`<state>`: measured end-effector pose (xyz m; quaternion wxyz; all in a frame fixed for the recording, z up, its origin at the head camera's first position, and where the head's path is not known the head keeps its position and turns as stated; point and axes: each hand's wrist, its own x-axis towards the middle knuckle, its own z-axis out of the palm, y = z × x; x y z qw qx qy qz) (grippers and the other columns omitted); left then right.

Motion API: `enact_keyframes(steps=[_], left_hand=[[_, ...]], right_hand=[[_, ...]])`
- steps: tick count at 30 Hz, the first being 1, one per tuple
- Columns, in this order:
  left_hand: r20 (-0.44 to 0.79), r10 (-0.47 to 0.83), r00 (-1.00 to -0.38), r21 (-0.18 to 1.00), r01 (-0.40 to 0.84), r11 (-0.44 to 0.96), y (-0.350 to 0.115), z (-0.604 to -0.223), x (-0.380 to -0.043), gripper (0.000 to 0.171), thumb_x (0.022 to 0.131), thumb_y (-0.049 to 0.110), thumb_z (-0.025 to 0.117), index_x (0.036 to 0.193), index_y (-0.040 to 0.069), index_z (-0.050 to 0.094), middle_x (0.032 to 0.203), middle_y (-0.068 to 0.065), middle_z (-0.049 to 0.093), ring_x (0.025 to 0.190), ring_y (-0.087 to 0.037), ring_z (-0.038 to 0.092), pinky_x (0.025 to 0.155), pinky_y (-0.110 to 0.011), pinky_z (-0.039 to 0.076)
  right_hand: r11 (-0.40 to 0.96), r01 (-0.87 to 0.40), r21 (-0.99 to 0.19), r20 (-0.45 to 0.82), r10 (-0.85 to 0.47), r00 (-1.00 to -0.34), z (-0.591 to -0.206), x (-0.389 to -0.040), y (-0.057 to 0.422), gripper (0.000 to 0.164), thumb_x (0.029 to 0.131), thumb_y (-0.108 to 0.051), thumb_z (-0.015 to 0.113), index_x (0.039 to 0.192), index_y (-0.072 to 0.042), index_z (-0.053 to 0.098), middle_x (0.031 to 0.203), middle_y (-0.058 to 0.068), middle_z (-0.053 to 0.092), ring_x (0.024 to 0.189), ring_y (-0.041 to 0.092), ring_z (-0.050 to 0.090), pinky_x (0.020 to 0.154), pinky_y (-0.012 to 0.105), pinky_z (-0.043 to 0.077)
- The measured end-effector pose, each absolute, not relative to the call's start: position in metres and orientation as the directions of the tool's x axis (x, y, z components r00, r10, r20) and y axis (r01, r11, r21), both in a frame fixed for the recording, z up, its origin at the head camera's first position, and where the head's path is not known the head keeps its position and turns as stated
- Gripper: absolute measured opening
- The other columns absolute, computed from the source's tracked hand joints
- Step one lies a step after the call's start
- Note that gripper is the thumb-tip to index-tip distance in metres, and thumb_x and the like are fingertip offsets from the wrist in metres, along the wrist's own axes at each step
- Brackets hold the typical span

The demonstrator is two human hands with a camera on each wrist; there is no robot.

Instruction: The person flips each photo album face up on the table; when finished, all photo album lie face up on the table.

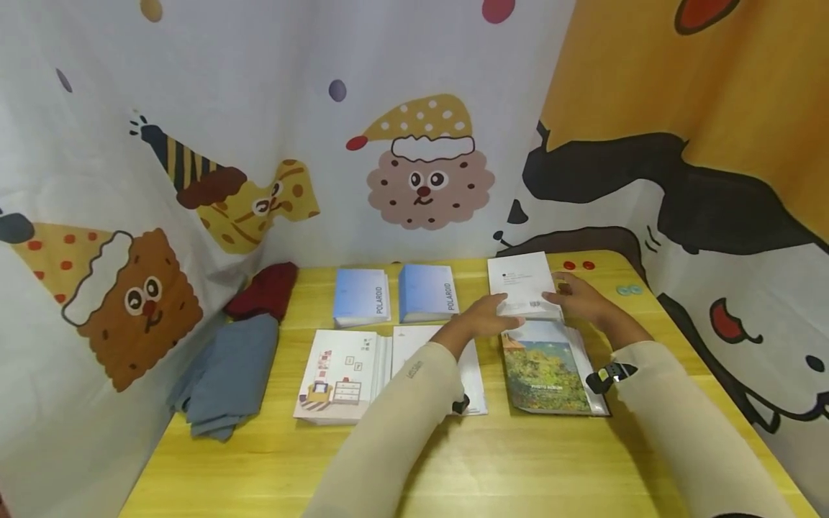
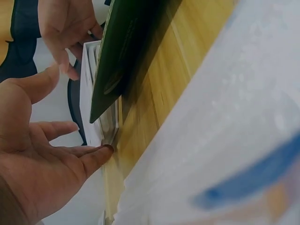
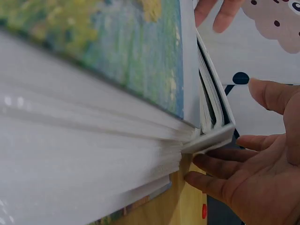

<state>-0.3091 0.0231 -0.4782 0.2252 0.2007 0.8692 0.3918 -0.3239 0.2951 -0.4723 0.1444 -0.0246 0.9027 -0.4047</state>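
At the back right, a white album [image 1: 521,282] lies with small print on its cover. My left hand [image 1: 482,318] is at its left side; in the left wrist view the fairly straight fingers of that hand [image 2: 51,154] touch the album's edge [image 2: 86,103]. My right hand [image 1: 583,296] is at the opposite side. In the right wrist view, the extended fingers of the right hand [image 3: 258,173] rest against the spine [image 3: 211,139] of the white album. Directly in front lies a photo album [image 1: 544,374] with a painted garden cover, its pages partly fanned out.
Two blue Polaroid albums [image 1: 361,295] stand in the back row. Nearer are an album with a room drawing [image 1: 337,374] and a white album [image 1: 414,337] partly under my left sleeve. Folded grey cloth [image 1: 236,370] and dark red cloth [image 1: 268,288] lie left. A printed curtain [image 1: 285,86] surrounds the table.
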Motion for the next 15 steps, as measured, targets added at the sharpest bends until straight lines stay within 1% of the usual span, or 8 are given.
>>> enact_keyframes(steps=[2, 5, 10, 13, 15], left_hand=[[-0.250, 0.518, -0.818, 0.781, 0.146, 0.608, 0.024, -0.480, -0.309, 0.091, 0.104, 0.060, 0.065, 0.176, 0.021, 0.025, 0.183, -0.008, 0.027, 0.169, -0.032, 0.027, 0.136, -0.057, 0.029], [-0.263, 0.506, -0.821, 0.786, 0.122, 0.607, 0.024, -0.481, -0.308, 0.092, 0.103, 0.060, 0.067, 0.176, 0.021, 0.025, 0.183, -0.007, 0.027, 0.169, -0.033, 0.027, 0.135, -0.058, 0.029], [-0.271, 0.496, -0.825, 0.798, 0.096, 0.595, 0.024, -0.481, -0.308, 0.093, 0.103, 0.056, 0.069, 0.176, 0.021, 0.024, 0.183, -0.007, 0.027, 0.169, -0.033, 0.027, 0.135, -0.059, 0.030], [-0.259, 0.512, -0.819, 0.813, 0.100, 0.573, 0.025, -0.481, -0.308, 0.093, 0.103, 0.053, 0.070, 0.176, 0.020, 0.023, 0.183, -0.009, 0.026, 0.169, -0.034, 0.026, 0.136, -0.058, 0.029], [-0.244, 0.519, -0.819, 0.816, 0.116, 0.567, 0.027, -0.481, -0.309, 0.094, 0.103, 0.052, 0.071, 0.177, 0.019, 0.022, 0.183, -0.009, 0.025, 0.170, -0.034, 0.026, 0.136, -0.057, 0.028]], right_hand=[[0.661, 0.088, -0.746, -0.258, -0.164, -0.952, -0.474, -0.322, 0.291, 0.094, 0.111, -0.043, 0.063, 0.175, -0.002, 0.006, 0.177, 0.038, 0.018, 0.161, 0.063, 0.024, 0.125, 0.079, 0.029], [0.650, 0.085, -0.755, -0.259, -0.176, -0.950, -0.475, -0.320, 0.286, 0.100, 0.110, -0.044, 0.063, 0.175, -0.003, -0.001, 0.180, 0.034, 0.009, 0.163, 0.062, 0.016, 0.127, 0.080, 0.025], [0.579, 0.102, -0.809, -0.257, -0.192, -0.947, -0.475, -0.317, 0.280, 0.101, 0.111, -0.043, 0.061, 0.175, -0.008, -0.009, 0.182, 0.029, -0.005, 0.166, 0.061, 0.005, 0.127, 0.082, 0.019], [0.536, 0.117, -0.836, -0.252, -0.184, -0.950, -0.475, -0.314, 0.279, 0.100, 0.112, -0.043, 0.056, 0.175, -0.011, -0.015, 0.183, 0.027, -0.008, 0.166, 0.061, 0.004, 0.127, 0.082, 0.019], [0.504, 0.100, -0.858, -0.225, -0.194, -0.955, -0.473, -0.313, 0.278, 0.097, 0.113, -0.043, 0.054, 0.175, -0.012, -0.013, 0.183, 0.027, -0.004, 0.165, 0.060, 0.011, 0.127, 0.081, 0.021]])
